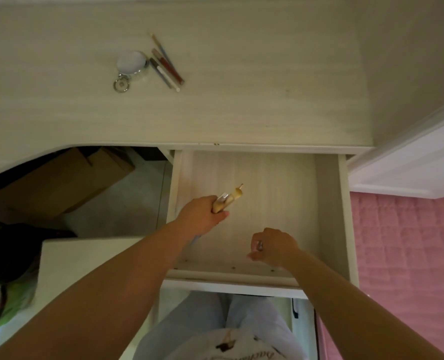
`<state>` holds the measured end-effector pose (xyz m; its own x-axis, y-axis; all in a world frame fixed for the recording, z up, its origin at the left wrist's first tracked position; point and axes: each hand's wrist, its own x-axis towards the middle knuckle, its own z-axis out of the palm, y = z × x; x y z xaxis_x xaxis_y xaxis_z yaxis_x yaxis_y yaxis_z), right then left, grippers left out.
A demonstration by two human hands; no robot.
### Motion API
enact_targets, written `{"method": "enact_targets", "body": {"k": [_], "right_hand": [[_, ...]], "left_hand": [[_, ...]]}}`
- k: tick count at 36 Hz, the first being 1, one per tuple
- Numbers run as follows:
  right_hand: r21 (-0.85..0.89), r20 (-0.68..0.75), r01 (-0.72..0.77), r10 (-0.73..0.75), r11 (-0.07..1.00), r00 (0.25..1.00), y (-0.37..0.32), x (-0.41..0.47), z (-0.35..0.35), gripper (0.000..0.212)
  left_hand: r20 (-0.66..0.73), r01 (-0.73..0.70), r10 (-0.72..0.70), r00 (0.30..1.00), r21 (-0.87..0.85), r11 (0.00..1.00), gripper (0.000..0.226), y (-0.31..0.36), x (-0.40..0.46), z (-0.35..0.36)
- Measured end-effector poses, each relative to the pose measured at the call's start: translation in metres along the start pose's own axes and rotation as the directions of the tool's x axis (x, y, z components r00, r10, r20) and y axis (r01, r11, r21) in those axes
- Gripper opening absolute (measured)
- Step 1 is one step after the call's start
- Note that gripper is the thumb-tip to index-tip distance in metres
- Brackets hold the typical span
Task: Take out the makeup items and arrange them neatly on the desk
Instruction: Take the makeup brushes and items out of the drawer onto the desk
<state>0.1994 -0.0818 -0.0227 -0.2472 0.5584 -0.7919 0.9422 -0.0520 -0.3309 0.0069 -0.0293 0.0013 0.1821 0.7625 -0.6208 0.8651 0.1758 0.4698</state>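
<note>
A: Where are the makeup items?

B: Left hand (205,216) grips cream tubes (227,201) above the open drawer (330,203), frame centre, probably for transfer. Right hand (274,246) pinches a small metallic item (260,246).

A: And the bench (241,100)?

B: Pencils (166,67) lie beside a compact (131,62), upper frame, apparently grouped for neatness.

Pale wood-grain table (241,100) in my view: round silver compact mirror (131,62), keyring (121,85), several slim makeup pencils (166,67) just beside.

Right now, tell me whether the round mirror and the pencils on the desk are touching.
Cannot tell. In the head view the round mirror lies right beside the pencils on the desk, but no clear gap or contact shows.
</note>
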Motion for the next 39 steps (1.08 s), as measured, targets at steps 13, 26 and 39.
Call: {"method": "enact_targets", "body": {"k": [13,26,39], "right_hand": [[0.167,-0.232,-0.04,0.079,0.985,0.97,-0.016,-0.03,-0.001,0.031],[0.66,-0.39,0.198,0.105,0.724,0.915,-0.1,-0.013,-0.091,0.025],[0.871,-0.267,0.241,0.001,0.428,0.964,-0.204,0.05,-0.173,0.045]], "left_hand": [[-0.065,-0.015,-0.007,0.998,-0.331,0.943,0.017,-0.012,-0.04,-0.013],[-0.335,-0.036,-0.175,0.926,-0.539,0.842,0.024,-0.01,-0.048,-0.101],[-0.231,0.049,-0.393,0.89,-0.809,0.586,0.019,-0.049,-0.006,-0.184]]}}
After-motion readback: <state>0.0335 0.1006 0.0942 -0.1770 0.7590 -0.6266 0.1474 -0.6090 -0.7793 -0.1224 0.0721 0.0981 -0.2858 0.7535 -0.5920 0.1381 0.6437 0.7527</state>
